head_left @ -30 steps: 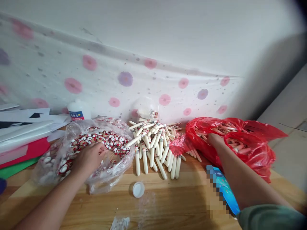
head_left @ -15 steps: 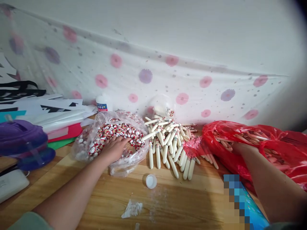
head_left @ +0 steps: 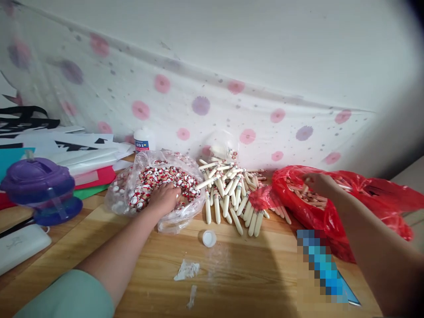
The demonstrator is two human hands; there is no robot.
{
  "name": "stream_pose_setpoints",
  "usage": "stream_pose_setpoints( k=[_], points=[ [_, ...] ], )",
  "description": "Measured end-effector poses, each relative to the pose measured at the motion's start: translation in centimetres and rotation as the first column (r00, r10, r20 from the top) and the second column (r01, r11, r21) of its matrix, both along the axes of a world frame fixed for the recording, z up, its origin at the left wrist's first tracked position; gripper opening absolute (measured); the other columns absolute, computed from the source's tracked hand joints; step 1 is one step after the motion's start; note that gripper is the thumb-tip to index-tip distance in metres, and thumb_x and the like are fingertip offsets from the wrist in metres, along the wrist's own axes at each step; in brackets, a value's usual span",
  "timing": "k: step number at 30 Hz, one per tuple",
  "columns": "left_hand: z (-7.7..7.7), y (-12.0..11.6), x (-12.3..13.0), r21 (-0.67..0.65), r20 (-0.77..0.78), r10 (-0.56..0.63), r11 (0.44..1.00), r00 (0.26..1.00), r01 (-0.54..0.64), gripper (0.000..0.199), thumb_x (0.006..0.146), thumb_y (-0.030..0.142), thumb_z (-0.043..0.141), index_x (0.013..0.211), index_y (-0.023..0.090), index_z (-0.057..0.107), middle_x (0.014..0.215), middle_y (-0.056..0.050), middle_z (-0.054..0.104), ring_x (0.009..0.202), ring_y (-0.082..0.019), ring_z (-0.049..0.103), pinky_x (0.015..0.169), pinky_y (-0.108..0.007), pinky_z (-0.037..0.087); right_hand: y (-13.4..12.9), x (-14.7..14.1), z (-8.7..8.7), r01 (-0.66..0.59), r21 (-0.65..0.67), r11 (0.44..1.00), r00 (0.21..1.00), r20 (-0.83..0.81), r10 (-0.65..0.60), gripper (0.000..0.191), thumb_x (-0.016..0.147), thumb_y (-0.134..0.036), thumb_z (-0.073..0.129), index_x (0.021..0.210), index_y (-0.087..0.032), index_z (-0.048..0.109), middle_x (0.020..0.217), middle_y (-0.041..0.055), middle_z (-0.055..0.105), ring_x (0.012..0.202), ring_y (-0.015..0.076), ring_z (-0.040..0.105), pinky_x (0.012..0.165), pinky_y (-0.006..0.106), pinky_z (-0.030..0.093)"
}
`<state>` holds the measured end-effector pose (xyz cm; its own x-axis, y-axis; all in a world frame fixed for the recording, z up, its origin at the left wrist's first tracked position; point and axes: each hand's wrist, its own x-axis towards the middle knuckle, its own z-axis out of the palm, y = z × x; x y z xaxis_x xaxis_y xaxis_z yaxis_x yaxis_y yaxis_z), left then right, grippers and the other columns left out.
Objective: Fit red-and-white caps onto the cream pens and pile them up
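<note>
My left hand point(head_left: 164, 198) reaches into a clear plastic bag point(head_left: 177, 224) of small red, white and brown figure pieces point(head_left: 159, 176). Its fingers are curled down among the pieces, and whatever they hold is hidden. My right hand point(head_left: 316, 180) is inside the mouth of a red plastic bag point(head_left: 334, 229), over pinkish pen-like sticks point(head_left: 313, 199); its fingers are out of sight. Between the two bags lies a heap of cream-coloured pens point(head_left: 236, 218) with coloured marks near one end.
A white bottle point(head_left: 141, 142) stands behind the clear bag. At left are a purple cup point(head_left: 38, 190), a white case point(head_left: 23, 247) and stacked sheets point(head_left: 89, 159). In front lie a white cap point(head_left: 209, 238), torn scraps point(head_left: 187, 269) and a blue packet point(head_left: 346, 289), partly pixelated.
My left hand's fingers have gone from spread over the pieces to curled among them. My right hand has shifted up and left in the red bag. The view has moved slightly.
</note>
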<state>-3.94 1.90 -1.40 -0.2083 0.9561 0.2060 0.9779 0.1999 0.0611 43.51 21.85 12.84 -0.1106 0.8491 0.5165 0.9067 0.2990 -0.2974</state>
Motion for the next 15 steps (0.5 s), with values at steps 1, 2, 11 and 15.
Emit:
stream_pose_setpoints(
  k=[1,2,11,15],
  points=[
    [0.1,0.0,-0.1,0.005,0.001,0.005,1.0,1.0,-0.005,0.022,0.079,0.024,0.049,0.09,0.024,0.068,0.103,-0.01,0.062,0.104,-0.027,0.055,0.085,-0.039,0.042,-0.8,-0.8,0.2,-0.034,-0.023,0.999,0.999,0.002,0.034,0.01,0.081,-0.018,0.064,0.087,-0.014,0.071,0.069,0.0091,0.066,0.054,0.0127,0.055,0.055,0.028,0.041],
    [0.1,-0.1,-0.1,0.011,0.003,0.012,1.0,1.0,-0.012,0.021,0.079,0.024,0.05,0.089,0.023,0.069,0.102,-0.01,0.062,0.103,-0.027,0.055,0.084,-0.039,0.042,-1.8,-1.8,0.1,-0.092,-0.046,0.995,0.995,-0.028,0.091,0.015,0.081,-0.02,0.064,0.093,-0.015,0.07,0.069,0.0075,0.066,0.055,0.0125,0.055,0.055,0.028,0.041],
    [2.4,-1.5,1.3,0.248,0.158,-0.177,0.959,0.972,0.134,0.027,0.088,0.033,0.041,0.095,0.022,0.064,0.099,-0.006,0.065,0.094,-0.021,0.058,0.079,-0.031,0.042,-13.9,-15.9,-8.5,-0.693,-0.17,0.7,0.681,-0.473,0.559,0.025,0.078,-0.035,0.064,0.097,-0.018,0.063,0.065,-0.002,0.055,0.055,0.011,0.052,0.05,0.022,0.043],
    [3.0,-2.5,4.1,0.336,0.396,-0.365,0.912,0.843,0.237,0.023,0.086,0.035,0.047,0.094,0.021,0.063,0.08,-0.001,0.068,0.07,-0.014,0.057,0.066,-0.024,0.04,-14.7,-17.4,-10.5,-0.656,-0.131,0.743,0.73,-0.363,0.58,0.03,0.073,-0.031,0.071,0.1,-0.018,0.065,0.058,-0.0045,0.05,0.051,0.0092,0.045,0.048,0.021,0.035]
  ],
)
